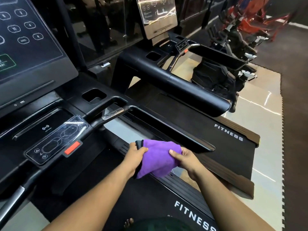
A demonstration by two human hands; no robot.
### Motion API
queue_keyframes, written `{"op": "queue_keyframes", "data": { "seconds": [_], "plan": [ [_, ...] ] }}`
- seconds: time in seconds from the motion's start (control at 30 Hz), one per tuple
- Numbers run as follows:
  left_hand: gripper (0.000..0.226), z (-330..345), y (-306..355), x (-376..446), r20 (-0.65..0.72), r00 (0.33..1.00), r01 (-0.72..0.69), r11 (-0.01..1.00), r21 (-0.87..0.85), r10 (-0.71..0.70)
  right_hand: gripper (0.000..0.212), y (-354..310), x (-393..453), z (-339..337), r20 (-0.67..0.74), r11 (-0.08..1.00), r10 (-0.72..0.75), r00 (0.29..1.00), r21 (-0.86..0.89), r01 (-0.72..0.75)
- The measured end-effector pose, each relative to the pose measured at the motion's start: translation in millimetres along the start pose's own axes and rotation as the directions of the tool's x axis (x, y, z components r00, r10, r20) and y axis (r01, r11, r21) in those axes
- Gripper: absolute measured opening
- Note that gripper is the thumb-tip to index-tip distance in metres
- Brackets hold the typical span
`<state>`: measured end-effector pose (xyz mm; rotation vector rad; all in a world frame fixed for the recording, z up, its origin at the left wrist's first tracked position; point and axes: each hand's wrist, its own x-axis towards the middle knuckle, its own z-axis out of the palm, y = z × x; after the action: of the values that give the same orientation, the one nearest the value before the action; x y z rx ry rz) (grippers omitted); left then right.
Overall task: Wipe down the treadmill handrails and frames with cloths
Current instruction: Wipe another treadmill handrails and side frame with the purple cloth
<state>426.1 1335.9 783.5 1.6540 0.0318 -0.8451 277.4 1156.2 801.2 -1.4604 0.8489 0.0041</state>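
A folded purple cloth [157, 157] with a grey edge is held in front of me between both hands, above the treadmill deck. My left hand [135, 155] grips its left end, thumb on top. My right hand [186, 158] grips its right end. The near treadmill's black right handrail [166, 125] runs just beyond the cloth, apart from it. A curved grip bar [108, 112] with a metal sensor plate joins the console [55, 137], which has a red stop button.
A large dark touchscreen [28, 39] rises at the upper left. A second treadmill stands to the right, with its thick black handrail [175, 80] and screen [156, 14]. Exercise bikes [233, 40] and red equipment stand at the back right. Black floor mat at the far right.
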Motion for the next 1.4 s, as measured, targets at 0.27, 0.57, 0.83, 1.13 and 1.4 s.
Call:
{"op": "queue_keyframes", "data": {
  "seconds": [0.27,0.57,0.83,1.13,1.4],
  "plan": [
    [0.087,-2.3,-6.2,-3.0,0.1,0.977,-0.206,0.94,0.27,0.186,0.051,-3.1,-0.6,4.3,-0.153,0.97,-0.005,0.988,0.239,0.042],
    [0.02,33.9,6.9,10.0,0.268,0.835,-0.45,0.315,0.835,0.481,0.035,0.5,-0.1,-32.4,-0.372,0.88,-0.362,0.855,-0.439,0.182],
    [0.023,122.7,45.3,51.9,0.325,0.849,-0.497,0.423,0.757,0.417,0.043,-31.4,54.6,-86.6,-0.534,0.625,-0.691,0.488,-0.78,0.033],
    [0.066,126.6,15.7,120.2,0.258,0.884,-0.351,0.188,0.917,0.39,0.094,37.1,146.1,-98.4,0.19,-0.084,-0.423,0.886,-0.982,0.171],
    [0.096,106.9,7.2,153.8,0.298,0.889,-0.331,0.039,0.943,0.348,0.105,31.2,153.4,-100.9,0.363,-0.163,-0.353,0.863,-0.931,0.325]
  ]
}}
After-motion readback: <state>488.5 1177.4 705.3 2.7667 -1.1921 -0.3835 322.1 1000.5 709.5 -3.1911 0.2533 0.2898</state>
